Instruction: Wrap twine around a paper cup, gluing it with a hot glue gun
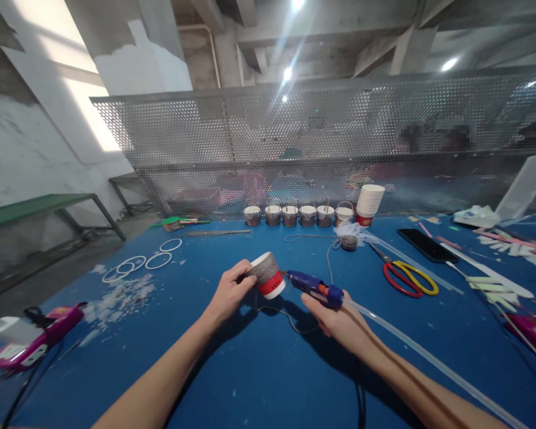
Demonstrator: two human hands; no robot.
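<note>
My left hand (pixel 234 287) grips a paper cup (pixel 274 282) that is tilted over the table, its upper part wound with grey yarn and a red band with dark print showing below. In my right hand (pixel 335 319) is a blue hot glue gun (pixel 310 286), its nozzle at or very near the side of the cup; I cannot tell if they touch. A long clear glue stick (pixel 429 357) runs out of the gun's back. From the cup a strand of yarn (pixel 292 322) trails over the table, and a ball of grey yarn (pixel 349 242) lies farther back.
Several yarn-wrapped cups with handles (pixel 289 216) stand in a row at the back, beside stacked paper cups (pixel 370 202). Scissors (pixel 410 278) and a phone (pixel 427 245) lie right. White rings (pixel 158 260), scraps (pixel 120 298) and a pink power strip (pixel 40 342) lie left. Behind is a perforated metal screen (pixel 259 137).
</note>
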